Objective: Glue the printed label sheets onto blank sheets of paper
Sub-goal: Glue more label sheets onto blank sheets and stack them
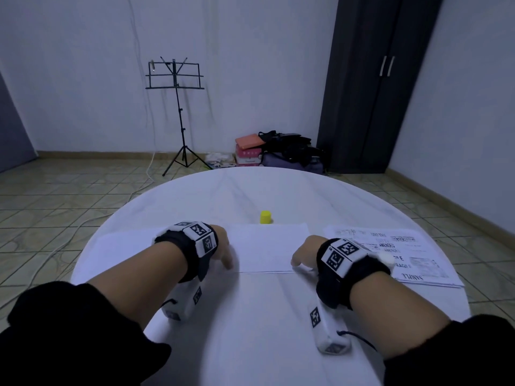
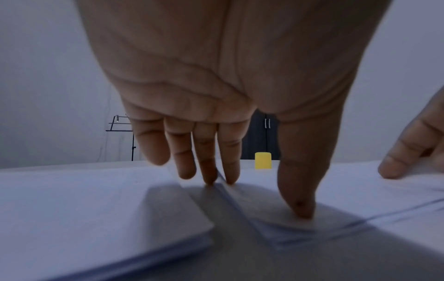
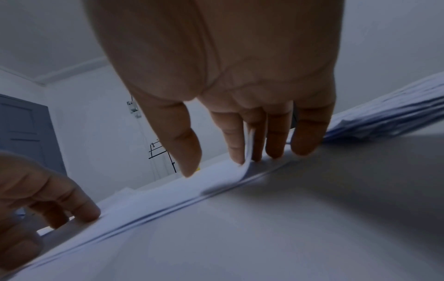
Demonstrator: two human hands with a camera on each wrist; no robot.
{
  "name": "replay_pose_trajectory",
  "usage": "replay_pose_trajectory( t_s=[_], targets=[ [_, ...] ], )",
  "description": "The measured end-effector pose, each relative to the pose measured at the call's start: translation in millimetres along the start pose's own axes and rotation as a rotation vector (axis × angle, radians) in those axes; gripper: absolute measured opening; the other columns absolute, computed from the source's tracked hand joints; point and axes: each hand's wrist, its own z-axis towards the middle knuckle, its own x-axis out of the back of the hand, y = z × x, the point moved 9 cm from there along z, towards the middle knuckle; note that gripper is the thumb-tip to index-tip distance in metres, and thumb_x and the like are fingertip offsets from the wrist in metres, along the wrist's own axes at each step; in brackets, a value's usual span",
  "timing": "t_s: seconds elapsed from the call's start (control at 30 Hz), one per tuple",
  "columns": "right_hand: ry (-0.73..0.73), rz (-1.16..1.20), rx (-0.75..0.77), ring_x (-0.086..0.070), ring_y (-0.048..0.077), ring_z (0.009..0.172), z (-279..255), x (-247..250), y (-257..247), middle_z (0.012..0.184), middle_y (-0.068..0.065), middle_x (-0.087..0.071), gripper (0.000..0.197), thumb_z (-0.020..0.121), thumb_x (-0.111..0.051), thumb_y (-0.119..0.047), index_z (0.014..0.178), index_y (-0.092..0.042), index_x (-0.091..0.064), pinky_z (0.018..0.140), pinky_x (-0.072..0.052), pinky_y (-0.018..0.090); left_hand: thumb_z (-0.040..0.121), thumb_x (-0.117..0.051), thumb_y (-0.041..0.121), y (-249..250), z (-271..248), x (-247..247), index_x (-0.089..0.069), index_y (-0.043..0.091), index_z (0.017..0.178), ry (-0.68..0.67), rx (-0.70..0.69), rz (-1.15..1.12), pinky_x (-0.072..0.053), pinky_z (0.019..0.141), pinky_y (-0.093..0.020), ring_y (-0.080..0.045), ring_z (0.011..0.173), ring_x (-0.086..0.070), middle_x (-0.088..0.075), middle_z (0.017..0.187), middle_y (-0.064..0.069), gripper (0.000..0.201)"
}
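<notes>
A blank sheet (image 1: 267,246) lies in the middle of the round white table (image 1: 250,316). My left hand (image 1: 224,254) is at its left edge; in the left wrist view the straight fingers (image 2: 209,171) touch that edge and the thumb presses the near corner. My right hand (image 1: 299,257) is at the sheet's right edge. There the corner (image 3: 248,150) curls up between the index and middle fingers, and the thumb touches the sheet. A stack of blank paper (image 2: 96,209) lies to the left. Printed label sheets (image 1: 390,252) lie to the right. A yellow glue stick (image 1: 265,217) stands behind the sheet.
A black music stand (image 1: 178,107) stands on the tiled floor beyond the table, with a cable running across the tiles. Boxes and dark bags (image 1: 278,151) sit by the wall next to a dark wardrobe (image 1: 373,84).
</notes>
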Motion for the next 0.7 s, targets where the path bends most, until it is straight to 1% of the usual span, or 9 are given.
replay_pose_trajectory(
  t_s=[0.07,0.2,0.27,0.33,0.4,0.47,0.5,0.6,0.7],
  targets=[
    [-0.024,-0.037,0.005,-0.044,0.031,0.128,-3,-1,-2,0.136,0.010,-0.049,0.042,0.093,-0.052,-0.027,0.131,-0.008,-0.051,0.107,-0.036,0.037,0.077,-0.070,0.051,3,-4,3,-0.054,0.020,0.132,0.007,0.008,0.052,-0.045,0.099,-0.039,-0.027,0.119,-0.053,-0.052,0.133,-0.004,0.066],
    [0.081,-0.143,-0.013,-0.032,0.031,0.130,-13,10,1,0.137,0.010,-0.036,0.041,0.091,-0.050,-0.034,0.128,-0.017,-0.047,0.108,-0.031,0.039,0.078,-0.063,0.047,11,-14,6,-0.052,0.023,0.132,0.073,0.003,0.118,-0.045,0.097,-0.041,-0.029,0.118,-0.051,-0.043,0.133,-0.005,0.060],
    [0.114,-0.151,0.041,-0.037,0.030,0.126,-25,12,-2,0.136,0.011,-0.036,0.041,0.089,-0.051,-0.034,0.126,-0.016,-0.047,0.104,-0.032,0.036,0.080,-0.059,0.041,20,-21,8,-0.049,0.021,0.133,0.129,-0.026,0.082,-0.044,0.098,-0.041,-0.029,0.120,-0.048,-0.040,0.133,-0.006,0.057],
    [0.063,-0.101,0.107,-0.047,0.027,0.121,-39,5,-6,0.131,0.008,-0.047,0.039,0.092,-0.052,-0.032,0.124,-0.011,-0.050,0.097,-0.038,0.032,0.083,-0.058,0.039,36,-31,6,-0.047,0.020,0.135,0.146,-0.079,0.051,-0.043,0.100,-0.040,-0.029,0.122,-0.046,-0.038,0.136,-0.007,0.056],
    [-0.015,0.023,0.148,-0.060,0.020,0.094,-51,-9,-3,0.109,0.005,-0.062,0.026,0.091,-0.057,-0.032,0.102,-0.009,-0.059,0.073,-0.044,0.025,0.084,-0.059,0.040,57,-40,2,-0.045,0.023,0.138,0.144,-0.144,0.039,-0.041,0.102,-0.039,-0.028,0.126,-0.044,-0.036,0.140,-0.006,0.058],
    [-0.085,0.045,0.177,-0.056,0.012,0.059,-61,-22,4,0.076,0.000,-0.063,0.025,0.089,-0.058,-0.032,0.073,-0.013,-0.057,0.054,-0.040,0.021,0.085,-0.061,0.041,81,-50,-2,-0.042,0.025,0.140,0.115,-0.207,0.033,-0.039,0.105,-0.038,-0.026,0.129,-0.041,-0.035,0.143,-0.005,0.061],
    [-0.092,0.018,0.189,-0.052,0.010,0.052,-65,-27,9,0.066,-0.003,-0.060,0.029,0.088,-0.058,-0.033,0.064,-0.015,-0.056,0.052,-0.039,0.020,0.085,-0.061,0.041,94,-54,-4,-0.042,0.025,0.141,0.106,-0.247,0.038,-0.037,0.106,-0.038,-0.026,0.130,-0.041,-0.036,0.144,-0.004,0.061],
    [-0.114,-0.112,0.202,-0.054,0.013,0.059,-76,-35,31,0.062,-0.003,-0.059,0.030,0.084,-0.058,-0.032,0.058,-0.018,-0.056,0.055,-0.039,0.022,0.088,-0.061,0.039,132,-66,-6,-0.043,0.021,0.140,0.076,-0.344,0.046,-0.036,0.107,-0.032,-0.023,0.131,-0.042,-0.043,0.144,-0.003,0.058],
    [-0.152,-0.176,0.194,-0.058,0.017,0.069,-86,-36,62,0.072,-0.001,-0.064,0.016,0.079,-0.059,-0.026,0.066,-0.018,-0.063,0.061,-0.044,0.022,0.090,-0.061,0.035,166,-73,1,-0.047,0.020,0.138,0.080,-0.397,0.019,-0.036,0.100,-0.026,-0.020,0.128,-0.046,-0.047,0.141,-0.002,0.053]
  ],
)
